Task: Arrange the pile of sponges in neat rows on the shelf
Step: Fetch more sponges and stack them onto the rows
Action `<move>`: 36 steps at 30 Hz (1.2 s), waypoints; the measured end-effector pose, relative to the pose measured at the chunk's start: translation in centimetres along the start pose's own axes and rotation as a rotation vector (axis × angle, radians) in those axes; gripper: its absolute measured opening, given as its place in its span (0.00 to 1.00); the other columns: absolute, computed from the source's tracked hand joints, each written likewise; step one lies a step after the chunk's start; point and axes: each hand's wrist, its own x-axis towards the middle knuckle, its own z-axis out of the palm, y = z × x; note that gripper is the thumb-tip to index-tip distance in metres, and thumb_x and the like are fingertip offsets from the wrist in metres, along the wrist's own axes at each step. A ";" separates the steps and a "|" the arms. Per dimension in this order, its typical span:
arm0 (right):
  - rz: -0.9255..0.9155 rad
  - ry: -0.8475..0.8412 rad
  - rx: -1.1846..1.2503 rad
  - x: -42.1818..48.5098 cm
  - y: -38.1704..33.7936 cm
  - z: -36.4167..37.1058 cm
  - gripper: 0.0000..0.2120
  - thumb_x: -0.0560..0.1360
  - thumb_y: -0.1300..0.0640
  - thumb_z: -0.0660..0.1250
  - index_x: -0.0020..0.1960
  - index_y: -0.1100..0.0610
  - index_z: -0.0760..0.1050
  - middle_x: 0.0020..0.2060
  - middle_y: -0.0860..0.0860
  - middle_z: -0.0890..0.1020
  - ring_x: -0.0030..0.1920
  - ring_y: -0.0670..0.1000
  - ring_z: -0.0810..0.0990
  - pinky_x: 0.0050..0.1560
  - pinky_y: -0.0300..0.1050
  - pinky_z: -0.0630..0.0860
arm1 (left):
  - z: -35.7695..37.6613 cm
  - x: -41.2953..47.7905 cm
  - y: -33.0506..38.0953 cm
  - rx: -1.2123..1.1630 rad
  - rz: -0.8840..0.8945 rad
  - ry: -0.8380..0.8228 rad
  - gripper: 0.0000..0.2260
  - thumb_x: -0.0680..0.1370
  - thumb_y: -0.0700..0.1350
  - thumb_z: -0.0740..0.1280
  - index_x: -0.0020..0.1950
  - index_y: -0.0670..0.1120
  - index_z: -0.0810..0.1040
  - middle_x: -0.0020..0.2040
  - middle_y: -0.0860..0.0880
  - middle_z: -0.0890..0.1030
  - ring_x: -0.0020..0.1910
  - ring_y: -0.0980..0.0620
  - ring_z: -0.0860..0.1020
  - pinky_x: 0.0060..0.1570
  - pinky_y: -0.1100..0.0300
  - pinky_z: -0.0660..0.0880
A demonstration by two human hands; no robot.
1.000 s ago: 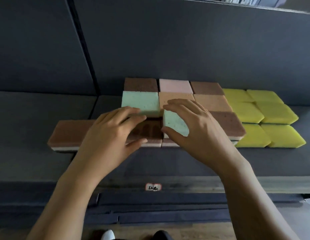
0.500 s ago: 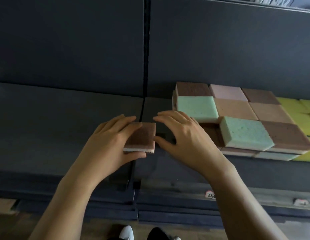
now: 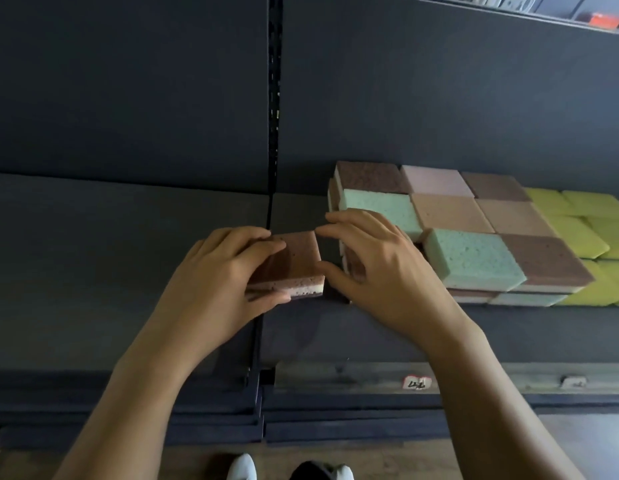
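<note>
- Our left hand [image 3: 214, 282] gripped the brown sponge [image 3: 296, 256] from above; our right hand [image 3: 377, 268] pinched its right edge.
- It was on or just above the shelf [image 3: 128, 271], just left of the laid rows [image 3: 474, 216].
- Placing step, we judged; next it needed sliding flush against them.

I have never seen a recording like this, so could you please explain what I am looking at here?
There is no machine here: these are a person's two bare hands, filmed by a camera worn on the head and looking down. The left hand grips a brown sponge at the dark shelf, and the right hand pinches its right edge. To the right, other sponges lie in rows, some stacked: brown ones, green sponges and yellow sponges.
</note>
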 end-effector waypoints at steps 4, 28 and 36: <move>0.045 0.050 0.000 -1.3 1.7 -2.0 0.19 0.78 0.47 0.68 0.66 0.52 0.76 0.65 0.49 0.76 0.68 0.51 0.72 0.63 0.55 0.74 | -0.3 1.4 2.4 -0.026 0.059 0.048 0.27 0.69 0.58 0.72 0.65 0.47 0.78 0.63 0.51 0.75 0.63 0.47 0.73 0.57 0.47 0.75; 0.220 -0.008 -0.125 -7.6 9.8 -5.8 0.29 0.70 0.51 0.77 0.69 0.52 0.74 0.68 0.49 0.74 0.69 0.53 0.71 0.65 0.56 0.71 | 3.6 5.3 9.7 0.074 0.154 0.044 0.27 0.69 0.52 0.75 0.65 0.44 0.78 0.64 0.47 0.76 0.64 0.42 0.72 0.59 0.43 0.72; 0.194 0.025 -0.126 -7.5 10.3 -5.5 0.29 0.70 0.53 0.77 0.69 0.52 0.74 0.68 0.49 0.75 0.69 0.54 0.71 0.65 0.56 0.71 | 3.5 5.6 10.3 0.016 0.166 0.089 0.26 0.69 0.53 0.73 0.64 0.44 0.78 0.62 0.47 0.76 0.62 0.42 0.73 0.59 0.44 0.73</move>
